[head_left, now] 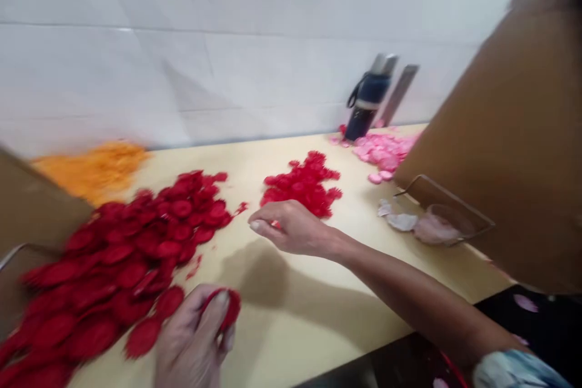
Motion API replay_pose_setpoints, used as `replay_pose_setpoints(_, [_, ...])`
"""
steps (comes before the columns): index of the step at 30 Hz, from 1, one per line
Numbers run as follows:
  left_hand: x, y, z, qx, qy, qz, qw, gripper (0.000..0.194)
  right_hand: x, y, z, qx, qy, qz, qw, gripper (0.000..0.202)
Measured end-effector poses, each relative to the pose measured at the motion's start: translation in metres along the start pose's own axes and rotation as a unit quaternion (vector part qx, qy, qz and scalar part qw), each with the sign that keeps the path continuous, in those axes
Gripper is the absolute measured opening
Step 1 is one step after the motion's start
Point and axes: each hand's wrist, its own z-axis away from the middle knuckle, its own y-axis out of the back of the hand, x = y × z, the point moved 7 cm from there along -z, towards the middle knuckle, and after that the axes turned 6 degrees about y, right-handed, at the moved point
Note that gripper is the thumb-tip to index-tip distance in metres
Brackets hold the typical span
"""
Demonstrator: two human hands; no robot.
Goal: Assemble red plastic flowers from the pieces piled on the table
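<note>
My left hand (195, 333) is closed on a round dark red petal piece (231, 309), pinched between thumb and fingers at the bottom of the view. Beside it spreads a large heap of similar dark red round pieces (150, 236), with ruffled edges. My right hand (295, 227) hovers over the middle of the table, thumb and fingertips pressed together. A speck of red shows in the gap behind its thumb; whether anything is held I cannot tell. Just behind this hand lies a smaller pile of brighter red, spiky-edged pieces (302, 182), partly hidden by it.
Orange pieces (104, 167) lie at the back left, pink ones (386, 148) at the back right. A dark blue flask (368, 103) stands against the tiled wall. A brown board (504, 133) with a wire handle (448, 194) rises at right; another panel (36, 206) borders the left.
</note>
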Motion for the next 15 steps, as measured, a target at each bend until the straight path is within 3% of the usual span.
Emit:
replay_pose_setpoints(3, [-0.002, -0.006, 0.001, -0.031, 0.016, 0.064, 0.997, 0.034, -0.022, -0.017, 0.026, 0.027, -0.002, -0.176, 0.984, 0.029])
replay_pose_setpoints(7, [-0.008, -0.014, 0.006, -0.047, 0.034, 0.061, 0.996, 0.033, -0.034, -0.038, 0.050, 0.025, -0.058, -0.291, 0.955, 0.025])
replay_pose_setpoints(10, [-0.015, -0.020, 0.010, -0.071, 0.039, 0.040, 0.996, 0.036, -0.039, -0.047, 0.061, 0.038, -0.089, -0.320, 0.942, 0.016])
replay_pose_setpoints(15, [-0.021, -0.033, 0.016, -0.139, 0.021, 0.030, 0.990, 0.027, -0.031, -0.049, 0.074, 0.086, -0.112, -0.279, 0.950, 0.013])
